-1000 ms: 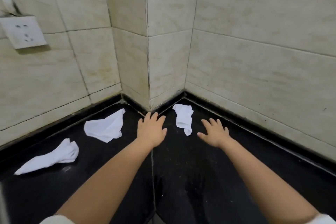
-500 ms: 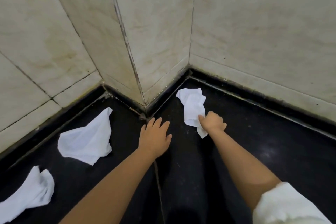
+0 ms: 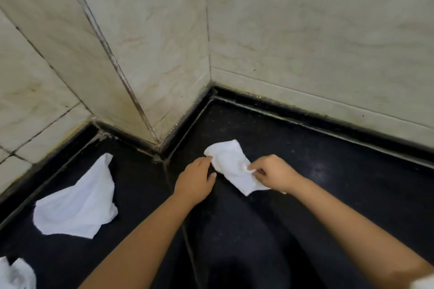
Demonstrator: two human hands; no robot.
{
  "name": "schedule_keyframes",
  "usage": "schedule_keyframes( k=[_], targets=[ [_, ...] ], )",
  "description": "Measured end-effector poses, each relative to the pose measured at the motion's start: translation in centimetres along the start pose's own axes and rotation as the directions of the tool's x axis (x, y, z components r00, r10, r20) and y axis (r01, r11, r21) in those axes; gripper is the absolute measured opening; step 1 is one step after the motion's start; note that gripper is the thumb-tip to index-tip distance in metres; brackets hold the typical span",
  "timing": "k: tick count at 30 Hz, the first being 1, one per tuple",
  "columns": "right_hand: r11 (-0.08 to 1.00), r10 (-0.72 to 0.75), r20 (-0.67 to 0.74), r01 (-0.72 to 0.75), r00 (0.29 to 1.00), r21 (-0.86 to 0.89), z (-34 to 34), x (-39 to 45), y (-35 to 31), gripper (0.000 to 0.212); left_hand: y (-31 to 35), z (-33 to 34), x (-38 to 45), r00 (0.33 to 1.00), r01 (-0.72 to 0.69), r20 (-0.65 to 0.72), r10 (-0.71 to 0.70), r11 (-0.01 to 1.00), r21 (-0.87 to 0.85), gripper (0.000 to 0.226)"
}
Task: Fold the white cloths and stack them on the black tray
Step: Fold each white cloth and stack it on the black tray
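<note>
A crumpled white cloth (image 3: 231,164) lies on the black surface (image 3: 328,206) near the wall corner. My right hand (image 3: 273,172) pinches its right side between thumb and fingers. My left hand (image 3: 196,179) lies flat on the surface, its fingertips touching the cloth's left edge. A second white cloth (image 3: 77,202) lies spread out to the left. A third white cloth (image 3: 16,274) shows partly at the bottom left corner. No black tray is distinguishable from the black surface.
Beige tiled walls (image 3: 305,42) meet in a jutting corner (image 3: 157,143) just behind the cloths. A raised black rim (image 3: 317,122) runs along the foot of the walls. A seam (image 3: 185,230) splits the black surface between my arms.
My right hand has pulled the cloth nearer and now pinches its right side. My left hand has moved right to touch the cloth. The camera has tilted down and closer.
</note>
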State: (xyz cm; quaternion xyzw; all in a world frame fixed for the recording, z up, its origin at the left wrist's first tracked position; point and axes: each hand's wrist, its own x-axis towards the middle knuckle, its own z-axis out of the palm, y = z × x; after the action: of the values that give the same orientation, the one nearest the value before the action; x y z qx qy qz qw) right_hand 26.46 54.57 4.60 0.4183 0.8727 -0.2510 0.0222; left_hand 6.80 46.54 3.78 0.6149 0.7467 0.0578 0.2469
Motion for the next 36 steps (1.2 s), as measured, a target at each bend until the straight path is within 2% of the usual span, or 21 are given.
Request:
schedule_keyframes(
  k=[2,5,7,9,11,13,18,20,22,24,26,28,30,32,33,34,36],
  targets=[
    [0.990,0.039,0.180,-0.013,0.983,-0.143,-0.4,-4.5,1.1,0.034,1.6,1.1,-1.0,0.998,-0.067,0.019,0.067,0.998,-0.004,0.052],
    [0.951,0.101,0.317,0.003,0.943,-0.309,1.3,-11.8,2.4,0.035,4.2,4.2,-3.1,0.945,-0.289,0.184,0.272,0.955,0.071,0.052],
    [0.934,0.150,0.306,-0.033,0.940,-0.357,3.1,-16.1,3.4,0.034,6.0,6.8,-4.6,0.889,-0.414,0.279,0.363,0.898,0.150,0.053],
    [0.923,0.128,0.214,-0.037,0.968,-0.384,5.1,-19.9,4.0,0.026,8.0,9.2,-6.0,0.843,-0.497,0.360,0.400,0.835,0.237,0.057],
    [0.915,0.069,0.061,-0.039,0.996,-0.402,6.8,-22.8,4.2,0.022,9.5,11.0,-7.2,0.830,-0.517,0.403,0.386,0.805,0.292,0.064],
    [0.902,0.049,0.011,-0.039,0.999,-0.430,8.6,-25.7,4.4,0.027,10.5,12.4,-8.4,0.832,-0.528,0.398,0.386,0.773,0.353,0.066],
    [0.914,0.020,0.019,-0.010,1.000,-0.405,10.8,-30.6,3.6,0.010,11.2,13.7,-10.5,0.864,-0.502,0.308,0.398,0.715,0.487,0.040],
    [0.950,0.061,0.095,-0.029,0.994,-0.311,11.1,-31.8,3.2,0.009,11.1,13.8,-11.7,0.851,-0.525,0.319,0.417,0.667,0.529,0.033],
    [0.956,0.140,0.128,-0.100,0.982,-0.277,10.5,-32.2,2.6,0.015,10.9,13.8,-12.7,0.850,-0.527,0.305,0.430,0.660,0.536,0.033],
    [0.941,0.247,0.068,-0.223,0.967,-0.255,9.0,-31.9,2.6,0.019,11.2,12.7,-13.0,0.849,-0.524,0.261,0.459,0.667,0.530,0.034],
    [0.898,0.372,-0.044,-0.372,0.927,-0.237,6.2,-30.8,3.4,0.019,12.9,10.1,-12.3,0.849,-0.504,0.180,0.496,0.661,0.555,0.029],
    [0.866,0.442,-0.227,-0.479,0.868,-0.142,2.3,-29.8,4.1,0.018,15.4,6.9,-11.7,0.857,-0.462,0.036,0.515,0.734,0.497,0.021],
    [0.843,0.473,-0.483,-0.538,0.737,0.006,-2.1,-29.3,4.3,0.020,17.9,3.5,-11.4,0.853,-0.441,-0.139,0.503,0.837,0.323,0.015],
    [0.839,0.449,-0.697,-0.533,0.559,0.112,-5.8,-30.1,4.1,0.022,19.8,0.9,-11.6,0.814,-0.462,-0.301,0.497,0.867,0.184,0.013],
    [0.848,0.421,-0.759,-0.513,0.497,0.135,-7.2,-30.8,3.9,0.022,20.6,-0.1,-12.0,0.789,-0.487,-0.349,0.506,0.861,0.147,0.012],
    [0.864,0.390,-0.797,-0.482,0.460,0.145,-8.0,-31.5,3.7,0.022,21.2,-0.7,-12.4,0.764,-0.517,-0.373,0.526,0.846,0.132,0.011],
    [0.901,0.313,-0.837,-0.419,0.450,0.112,-7.9,-33.2,3.3,0.020,21.9,-1.1,-13.4,0.723,-0.575,-0.359,0.591,0.802,0.161,0.012]
  ],
)
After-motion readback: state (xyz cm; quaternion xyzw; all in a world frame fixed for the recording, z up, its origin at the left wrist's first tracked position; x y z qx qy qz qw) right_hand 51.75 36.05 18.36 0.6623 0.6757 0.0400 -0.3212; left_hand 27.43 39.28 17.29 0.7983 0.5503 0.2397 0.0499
